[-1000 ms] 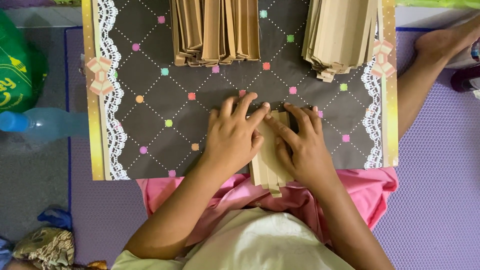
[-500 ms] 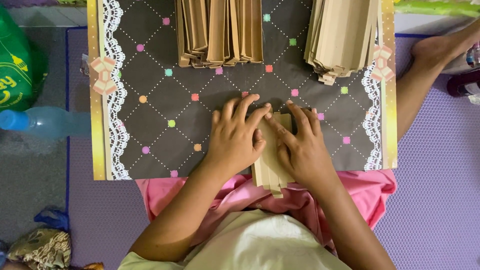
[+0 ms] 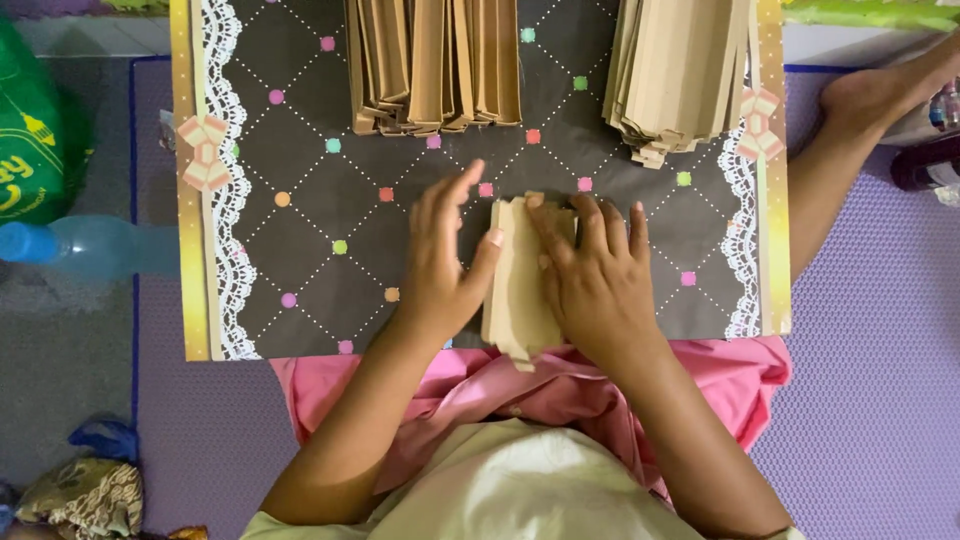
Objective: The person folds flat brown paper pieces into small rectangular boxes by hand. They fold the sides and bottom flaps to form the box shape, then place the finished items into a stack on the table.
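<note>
Hands: we see the left hand [image 3: 440,260] and right hand [image 3: 595,275] both laid on one folded tan paper piece [image 3: 520,285] near the near edge of the board [image 3: 300,150].
Left grip: fingers spread and raised slightly, thumb side touching the piece's left edge; nothing pinched. We judge it steadies that edge.
Right grip: flat, fingers together and pressed down on the right half, probably to hold a crease flat.
Piece position: middle of the board's near edge, its lower tip overhanging toward the pink cloth [image 3: 520,390].
Board: dark, dotted, with lace trim and gold borders; it serves as a firm folding surface over the purple mat [image 3: 870,430].
Stacks: folded tan pieces [image 3: 435,65] at the far edge centre, a flatter tan pile [image 3: 675,75] at the far right corner, both within reach.
Surroundings: blue bottle [image 3: 85,248] and green bag [image 3: 30,140] off the left edge.
</note>
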